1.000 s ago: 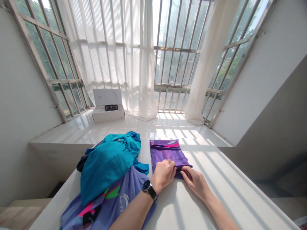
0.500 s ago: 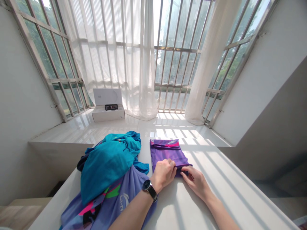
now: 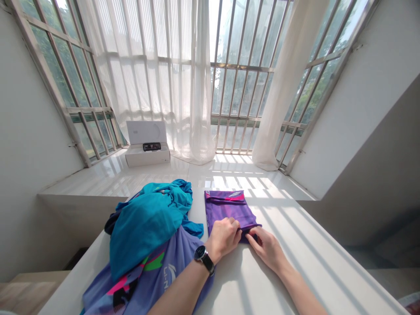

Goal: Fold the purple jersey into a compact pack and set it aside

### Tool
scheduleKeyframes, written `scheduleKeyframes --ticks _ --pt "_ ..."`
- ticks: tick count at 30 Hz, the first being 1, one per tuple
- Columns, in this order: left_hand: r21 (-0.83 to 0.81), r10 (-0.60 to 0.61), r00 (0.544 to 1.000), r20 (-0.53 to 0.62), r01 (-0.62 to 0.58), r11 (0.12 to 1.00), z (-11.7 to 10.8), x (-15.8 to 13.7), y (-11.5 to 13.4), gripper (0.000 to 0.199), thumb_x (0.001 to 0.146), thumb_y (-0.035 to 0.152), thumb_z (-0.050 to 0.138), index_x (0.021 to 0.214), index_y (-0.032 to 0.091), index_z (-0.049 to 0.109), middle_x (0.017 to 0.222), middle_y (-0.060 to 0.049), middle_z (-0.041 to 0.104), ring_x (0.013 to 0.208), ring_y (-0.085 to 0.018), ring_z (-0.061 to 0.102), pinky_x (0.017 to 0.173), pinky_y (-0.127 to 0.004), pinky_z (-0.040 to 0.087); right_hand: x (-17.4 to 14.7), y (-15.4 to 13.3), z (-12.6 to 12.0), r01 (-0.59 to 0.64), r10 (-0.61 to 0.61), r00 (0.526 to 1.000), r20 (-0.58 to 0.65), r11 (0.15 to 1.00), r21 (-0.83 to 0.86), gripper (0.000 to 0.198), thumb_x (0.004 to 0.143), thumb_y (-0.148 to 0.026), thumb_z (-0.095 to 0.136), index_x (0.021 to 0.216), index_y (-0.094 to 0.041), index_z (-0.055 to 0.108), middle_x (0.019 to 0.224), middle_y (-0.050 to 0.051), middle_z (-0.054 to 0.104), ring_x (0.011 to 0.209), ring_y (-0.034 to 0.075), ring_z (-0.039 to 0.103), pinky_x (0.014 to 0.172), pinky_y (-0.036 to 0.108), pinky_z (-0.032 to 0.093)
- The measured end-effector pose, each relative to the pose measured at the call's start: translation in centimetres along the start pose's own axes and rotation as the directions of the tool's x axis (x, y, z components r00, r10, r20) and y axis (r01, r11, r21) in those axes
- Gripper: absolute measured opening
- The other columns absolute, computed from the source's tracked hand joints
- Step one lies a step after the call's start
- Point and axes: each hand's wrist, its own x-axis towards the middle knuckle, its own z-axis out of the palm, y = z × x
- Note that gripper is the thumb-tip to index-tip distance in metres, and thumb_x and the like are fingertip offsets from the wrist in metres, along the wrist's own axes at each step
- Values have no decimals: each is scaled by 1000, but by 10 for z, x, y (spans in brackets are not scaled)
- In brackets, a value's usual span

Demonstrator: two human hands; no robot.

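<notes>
A purple shirt (image 3: pixel 226 212) with pink and white marks lies folded into a small rectangle on the white table (image 3: pixel 262 280). At its near edge, my left hand (image 3: pixel 224 236) is closed on the fabric, its fingertips partly hidden behind the knuckles. My right hand (image 3: pixel 265 246) pinches the near right corner between thumb and fingers. A dark watch (image 3: pixel 204 259) circles my left wrist. To the left rises a loose heap: a teal garment (image 3: pixel 144 227) on top of a lavender shirt (image 3: pixel 183 249) with lettering, green and pink shapes. My left forearm passes over the lavender shirt.
An open white box (image 3: pixel 147 158) with a black device (image 3: pixel 151 146) in it stands on the sill at the back left. Sheer white curtains (image 3: pixel 200 109) hang before barred windows. Striped sunlight falls across the right of the table.
Almost nothing differs. My right hand has shifted very slightly left along with the purple shirt's near right corner; the left hand keeps its hold.
</notes>
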Motion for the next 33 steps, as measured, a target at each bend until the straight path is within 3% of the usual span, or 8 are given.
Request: scheduleKeyframes --ticks 5,13,22,33 --pt "-8 1 1000 -14 -1 1000 0 0 0 17 102 31 49 95 21 61 97 -5 70 89 -21 68 69 -29 48 1 -1 -1 8 -8 1000 13 999 51 21 91 -32 51 100 -24 68 89 5 74 75 21 70 71 32 54" --pt "-8 -4 999 -38 4 1000 -1 0 0 17 102 31 49 95 21 61 96 -5 70 88 -20 68 69 -29 48 2 -5 -5 23 -23 996 89 1000 -2 31 88 -25 47 101 -26 74 103 6 75 82 22 72 73 32 56" --pt "-22 -1 998 -57 0 1000 -1 -1 0 18 103 31 47 97 22 61 98 -5 70 90 -20 67 72 -29 49 1 -5 -3 66 -67 998 21 997 31 29 92 -27 48 108 -24 72 110 9 72 89 22 73 77 34 58" --pt "-4 90 993 80 -89 996 -5 0 1 12 99 30 55 100 21 63 101 -6 70 96 -23 67 76 -30 51 1 -1 2 12 -10 1000 20 996 -83 25 93 -26 46 99 -23 70 106 8 69 86 22 71 72 32 54"
